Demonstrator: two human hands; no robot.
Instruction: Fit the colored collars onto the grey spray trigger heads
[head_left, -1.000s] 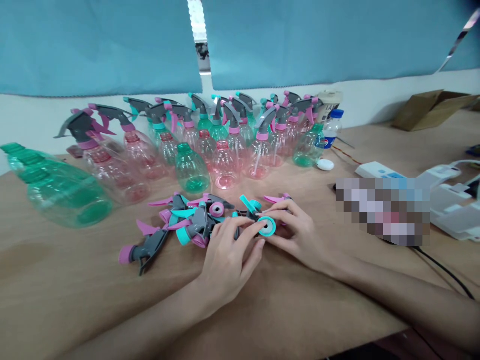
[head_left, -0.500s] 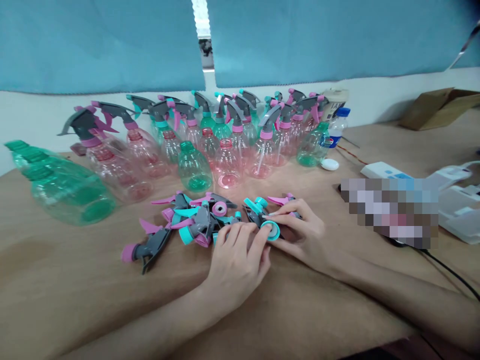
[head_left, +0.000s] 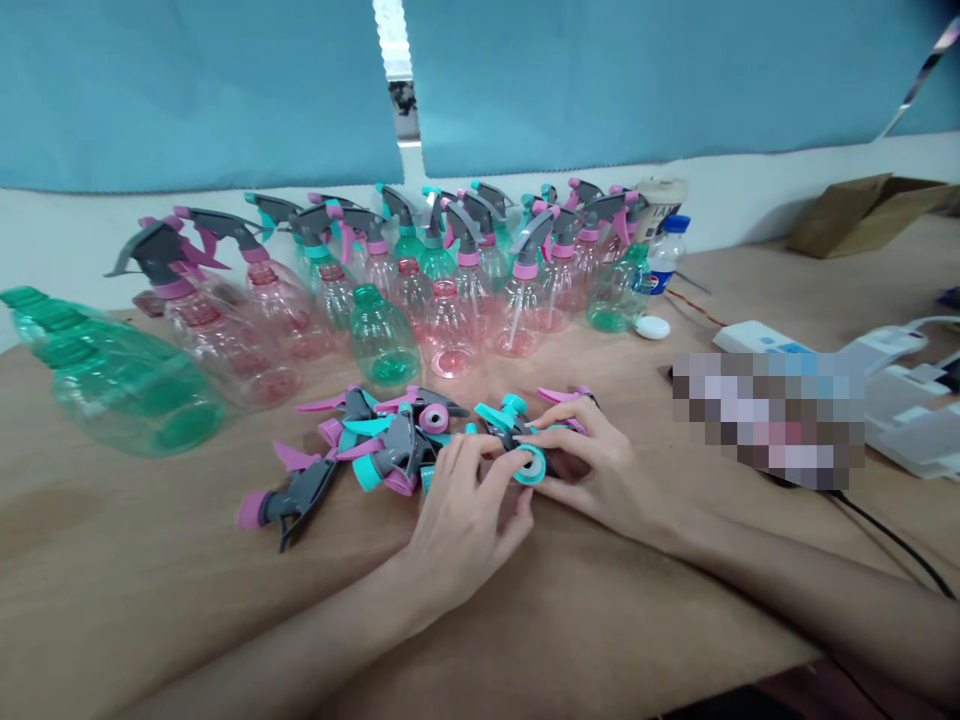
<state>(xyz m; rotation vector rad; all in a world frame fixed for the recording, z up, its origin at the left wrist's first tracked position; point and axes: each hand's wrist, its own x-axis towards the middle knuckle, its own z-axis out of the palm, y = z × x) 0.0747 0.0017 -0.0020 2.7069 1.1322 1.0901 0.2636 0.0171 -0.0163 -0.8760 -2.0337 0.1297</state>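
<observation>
Holding the teal-collared trigger sprayer head (head_left: 531, 466) over the desk (head_left: 600, 610), the right hand (head_left: 596, 460) is partly closed about it, fingers bent across the top and thumb below. The left hand (head_left: 461, 500) is loosely curled, index fingertip on the teal collar (head_left: 540, 463), whose open mouth faces up toward the camera; its own fingers block the view, so I cannot tell whether the left hand grips the head or merely touches it.

Slipping looks the likeliest trouble: the collar is round, and an off-center press from that 1 fingertip could twist the head out of the right hand's light hold. Crowding is another risk. The pile of loose sprayer heads (head_left: 401, 440) lies right beside the left hand, so a wide sweep of the knuckles could scatter it, or shove the pink-and-gray sprayer head (head_left: 306, 490) at its left edge. Reaching too far forward could tip 2 open-necked bottles behind the pile, the green bottle (head_left: 386, 335) and the pink bottle (head_left: 450, 335).
</observation>
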